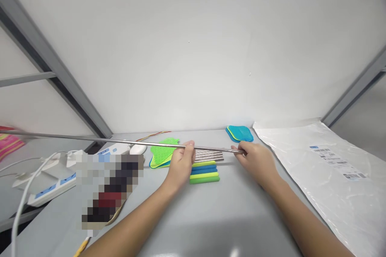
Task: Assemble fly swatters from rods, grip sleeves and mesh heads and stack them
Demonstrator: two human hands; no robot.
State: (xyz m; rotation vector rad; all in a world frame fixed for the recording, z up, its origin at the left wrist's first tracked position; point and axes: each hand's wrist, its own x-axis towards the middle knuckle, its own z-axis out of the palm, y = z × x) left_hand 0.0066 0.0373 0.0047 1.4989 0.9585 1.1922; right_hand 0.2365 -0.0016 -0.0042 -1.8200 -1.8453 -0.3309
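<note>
A long, thin telescopic metal rod runs almost level across the view, its far part reaching past the left edge. My left hand is closed around its middle, thumb on top. At the rod's narrow right end, my right hand pinches it between the fingers. Under the rod, several shorter metal rods lie side by side on the table. In front of them is a row of yellow, blue and green handle tubes. Green and blue perforated flyswatter heads lie left of my left hand, partly hidden by it.
Blue and yellow mesh pieces are stacked by the back wall. A white plastic mailing bag covers the right side. At left are power strips with cables, a white mouse and a pixelated object. Grey frame posts flank the table.
</note>
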